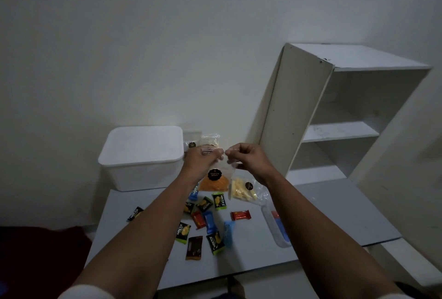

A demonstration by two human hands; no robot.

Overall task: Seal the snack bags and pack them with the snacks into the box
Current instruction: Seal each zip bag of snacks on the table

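Note:
Both my hands hold up a clear snack bag [216,179] of orange sticks with a round black label, above the grey table [323,212]. My left hand [202,159] pinches its top edge on the left, and my right hand [246,157] pinches the top on the right. A second clear bag [244,190] with pale yellow chips lies on the table under my right wrist. Two more clear bags [203,139] stand behind my hands by the wall. Several small wrapped snacks [210,222] lie scattered across the table. The white box [143,157] sits at the back left with its lid on.
A blue clip [229,233] lies among the snacks. A clear lid or tray [275,227] rests at the right of the table, partly under my right forearm. A white open shelf unit [334,117] stands at the right. Dark red fabric [40,255] lies on the floor at the left.

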